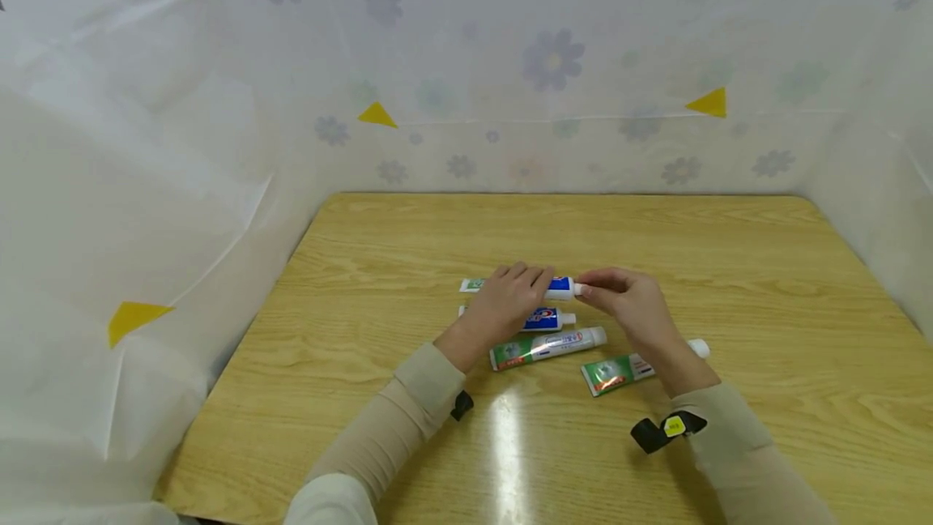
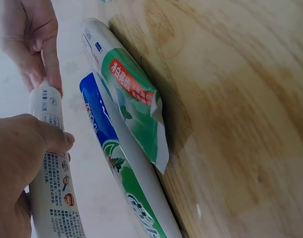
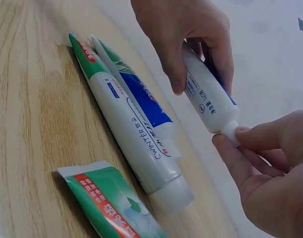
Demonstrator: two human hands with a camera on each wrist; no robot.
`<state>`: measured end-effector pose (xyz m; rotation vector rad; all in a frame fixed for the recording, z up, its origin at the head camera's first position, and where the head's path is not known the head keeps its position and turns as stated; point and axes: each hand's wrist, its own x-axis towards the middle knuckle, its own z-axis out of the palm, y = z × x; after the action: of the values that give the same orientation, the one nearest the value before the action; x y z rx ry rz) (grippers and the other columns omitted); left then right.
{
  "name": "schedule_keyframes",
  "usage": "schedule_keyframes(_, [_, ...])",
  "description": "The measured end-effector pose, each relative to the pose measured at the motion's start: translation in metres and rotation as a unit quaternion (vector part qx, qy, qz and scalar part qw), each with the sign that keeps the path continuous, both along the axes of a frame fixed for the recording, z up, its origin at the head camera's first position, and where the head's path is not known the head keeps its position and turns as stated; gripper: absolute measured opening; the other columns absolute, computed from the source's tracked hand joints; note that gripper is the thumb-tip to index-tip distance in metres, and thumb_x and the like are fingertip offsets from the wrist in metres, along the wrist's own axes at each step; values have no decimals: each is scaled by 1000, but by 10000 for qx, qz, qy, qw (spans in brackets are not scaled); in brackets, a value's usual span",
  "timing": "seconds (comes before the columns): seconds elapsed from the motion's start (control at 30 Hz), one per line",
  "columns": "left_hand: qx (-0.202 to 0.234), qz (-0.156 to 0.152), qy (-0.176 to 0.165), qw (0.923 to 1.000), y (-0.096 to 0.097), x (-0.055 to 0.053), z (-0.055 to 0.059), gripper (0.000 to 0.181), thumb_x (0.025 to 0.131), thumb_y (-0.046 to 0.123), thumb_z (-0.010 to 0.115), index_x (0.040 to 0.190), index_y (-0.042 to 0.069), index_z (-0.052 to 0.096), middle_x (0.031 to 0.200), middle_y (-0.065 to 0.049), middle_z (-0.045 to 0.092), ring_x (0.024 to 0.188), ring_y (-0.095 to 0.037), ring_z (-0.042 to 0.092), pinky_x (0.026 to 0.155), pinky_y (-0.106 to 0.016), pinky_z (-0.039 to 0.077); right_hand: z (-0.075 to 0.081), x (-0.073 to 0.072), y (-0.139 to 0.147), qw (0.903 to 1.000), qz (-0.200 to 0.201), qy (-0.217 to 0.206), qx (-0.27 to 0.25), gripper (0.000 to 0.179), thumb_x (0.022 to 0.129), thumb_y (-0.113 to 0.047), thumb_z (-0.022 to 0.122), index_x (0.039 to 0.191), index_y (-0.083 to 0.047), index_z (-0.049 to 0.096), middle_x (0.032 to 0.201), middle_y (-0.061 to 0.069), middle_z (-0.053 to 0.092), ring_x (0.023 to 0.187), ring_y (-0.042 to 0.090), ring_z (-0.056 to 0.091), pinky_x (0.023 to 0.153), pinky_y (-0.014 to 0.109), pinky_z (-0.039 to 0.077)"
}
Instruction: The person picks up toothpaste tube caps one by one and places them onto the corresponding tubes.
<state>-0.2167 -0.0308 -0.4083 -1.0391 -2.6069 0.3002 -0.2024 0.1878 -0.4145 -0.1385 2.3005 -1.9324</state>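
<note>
My left hand [image 1: 513,296] grips the body of a blue, white and green toothpaste tube [image 1: 560,288]. At the tube's right end, the thumb and fingers of my right hand [image 1: 632,303] pinch its small white cap [image 3: 230,132]. Printed text covers the white back of this tube [image 2: 48,111] in the left wrist view. Just nearer on the table lies a second blue and green toothpaste tube [image 1: 543,318], partly hidden by my left hand. In front of that is a green and white toothpaste tube [image 1: 547,347]. Below my right wrist lies another green and white tube [image 1: 611,373], partly covered by the forearm.
The wooden table [image 1: 364,330] has a floral plastic sheet [image 1: 466,63] hanging behind it and a white sheet along the left side. Yellow tape pieces [image 1: 138,321] stick to the sheets. Light glares off the table's front.
</note>
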Motion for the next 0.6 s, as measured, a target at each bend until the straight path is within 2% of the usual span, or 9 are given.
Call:
schedule_keyframes(0.07, [-18, 7, 35, 10000, -1, 0, 0, 46, 102, 30, 56, 144, 13, 48, 138, 0, 61, 123, -16, 59, 99, -32, 53, 1, 0, 0, 9999, 131, -16, -28, 39, 99, -14, 60, 131, 8, 56, 127, 21, 58, 100, 5, 68, 94, 26, 55])
schedule_keyframes(0.17, [-20, -38, 89, 10000, -1, 1, 1, 44, 102, 29, 57, 142, 14, 49, 137, 1, 61, 122, -15, 60, 99, -31, 53, 1, 0, 0, 9994, 229, -98, -233, 40, 100, -11, 59, 132, 12, 53, 126, 22, 57, 100, 5, 69, 96, 28, 54])
schedule_keyframes(0.4, [-74, -15, 81, 9999, -1, 1, 4, 45, 102, 29, 57, 143, 13, 49, 137, 0, 61, 122, -16, 60, 99, -32, 53, 1, -2, -1, 9991, -3, -123, -400, 42, 98, -14, 63, 128, 14, 56, 106, 0, 67, 94, 6, 72, 93, 32, 55])
schedule_keyframes(0.6, [-61, -19, 110, 9999, -1, -1, 5, 44, 102, 26, 56, 143, 12, 48, 136, -1, 62, 122, -17, 60, 99, -32, 53, 2, -6, -1, 9982, -144, -265, -516, 38, 99, -10, 60, 127, 15, 56, 102, -3, 68, 92, 6, 73, 90, 28, 56])
